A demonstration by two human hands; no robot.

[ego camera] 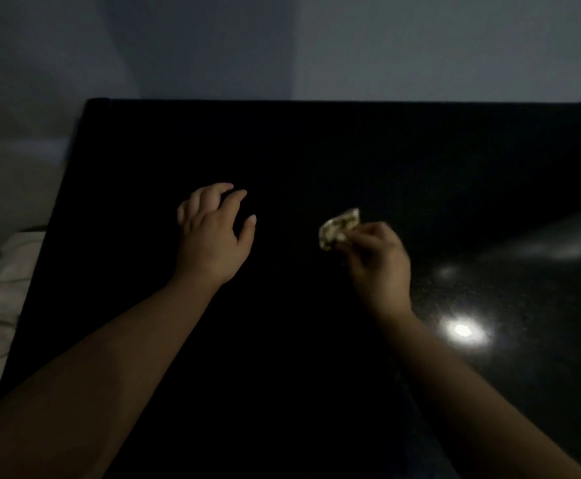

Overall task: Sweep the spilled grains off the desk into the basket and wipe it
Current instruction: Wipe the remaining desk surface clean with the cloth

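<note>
The desk (pixel 316 150) is a glossy black top filling most of the dim view. My left hand (pixel 213 233) hovers over its middle left, fingers loosely curved, holding nothing. My right hand (pixel 379 261) is to the right and pinches a small crumpled pale patterned piece (pixel 339 228), cloth or paper, between thumb and fingers, just above the desk. No grains show on the dark surface and no basket is in view.
A bright light reflection (pixel 462 330) glares on the desk at the right. White bedding or cloth (pixel 2 292) lies beyond the desk's left edge. A plain grey wall (pixel 316 46) stands behind the far edge.
</note>
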